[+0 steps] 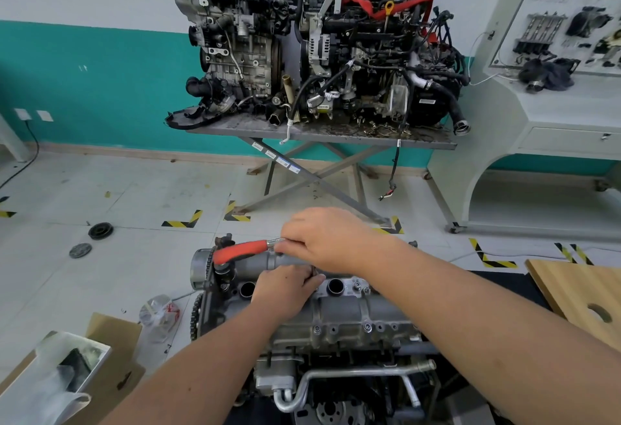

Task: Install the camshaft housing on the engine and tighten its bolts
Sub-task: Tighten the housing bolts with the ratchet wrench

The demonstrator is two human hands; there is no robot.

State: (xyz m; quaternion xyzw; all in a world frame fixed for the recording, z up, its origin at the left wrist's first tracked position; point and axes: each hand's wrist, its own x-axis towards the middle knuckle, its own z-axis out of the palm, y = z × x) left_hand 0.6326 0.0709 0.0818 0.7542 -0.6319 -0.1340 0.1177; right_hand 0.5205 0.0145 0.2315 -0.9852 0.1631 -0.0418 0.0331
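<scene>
Engine (336, 330) sits low at the centre of the view, with the grey camshaft housing (339, 310) lying along its top, open round bores facing up. The right hand (331, 239) reaches across the far edge of the housing, its fingers (285, 245) curled round the metal shank of a ratchet wrench (242, 251) whose red handle points left, toward the chain sprocket end. The left hand (285, 288) rests on the housing just below the right, its fingers (311, 278) bent together and pinching something small and metallic near a bore; what it is cannot be told, as the hand hides it. Several bolts (358, 285) stand in the housing just right of the hands and along its near flange. Beyond, two other engines (302, 37) stand on a folding table (322, 137); white labels on its leg are too small to read. A cardboard box (111, 350) lies on the floor at the left, a wooden board (578, 293) at the right.
</scene>
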